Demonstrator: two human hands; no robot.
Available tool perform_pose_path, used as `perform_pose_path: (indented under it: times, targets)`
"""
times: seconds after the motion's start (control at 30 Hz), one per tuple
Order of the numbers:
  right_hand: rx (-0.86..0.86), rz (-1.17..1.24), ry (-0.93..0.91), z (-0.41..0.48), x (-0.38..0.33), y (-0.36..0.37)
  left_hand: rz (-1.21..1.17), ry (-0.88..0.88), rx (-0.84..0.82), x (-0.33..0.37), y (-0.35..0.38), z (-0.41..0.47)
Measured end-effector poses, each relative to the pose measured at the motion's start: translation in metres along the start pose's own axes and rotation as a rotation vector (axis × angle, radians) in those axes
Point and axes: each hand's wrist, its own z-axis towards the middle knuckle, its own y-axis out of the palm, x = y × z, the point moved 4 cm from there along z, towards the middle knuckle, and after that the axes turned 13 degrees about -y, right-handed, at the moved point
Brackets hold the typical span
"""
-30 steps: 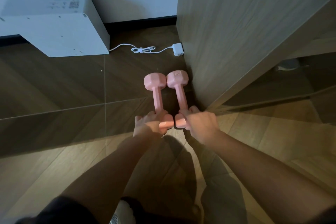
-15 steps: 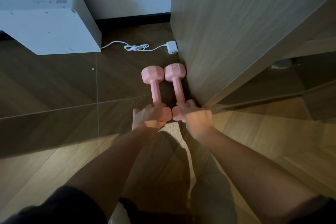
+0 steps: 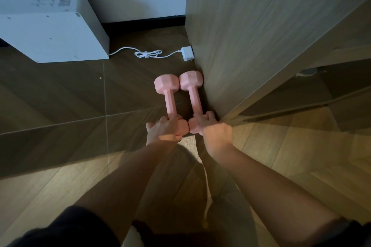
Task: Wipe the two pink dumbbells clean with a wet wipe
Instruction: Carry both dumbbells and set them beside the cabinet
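Hands grip dumbbells (on floor)

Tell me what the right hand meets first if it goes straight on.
Going on along the right dumbbell it grips, the right hand would likely meet its far head; the cabinet runs alongside.

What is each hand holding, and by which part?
Left hand grips the left dumbbell, right hand the right dumbbell, each at the near end, where handle meets head.
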Motion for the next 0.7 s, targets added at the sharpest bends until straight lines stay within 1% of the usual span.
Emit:
perform_pose_path:
  times: [0.23, 0.43, 0.53, 0.63, 0.7]
  targets:
    - [-0.022, -0.007, -0.014, 0.002, 0.002, 0.000, -0.053, -0.015, 0.010, 0.002, 0.001, -0.004]
    - [-0.013, 0.011, -0.051, -0.001, 0.004, -0.003, -0.087, -0.014, -0.019, 0.002, 0.000, -0.007]
    - [-0.064, 0.027, -0.049, 0.002, 0.005, -0.004, -0.059, -0.014, -0.031, 0.003, -0.002, -0.008]
    - [-0.128, 0.096, -0.057, 0.006, 0.007, -0.011, -0.015, -0.037, -0.059, 0.007, -0.006, -0.011]
    - [-0.112, 0.055, -0.059, 0.002, 0.007, -0.016, 0.009, -0.073, -0.103, 0.011, -0.011, -0.016]
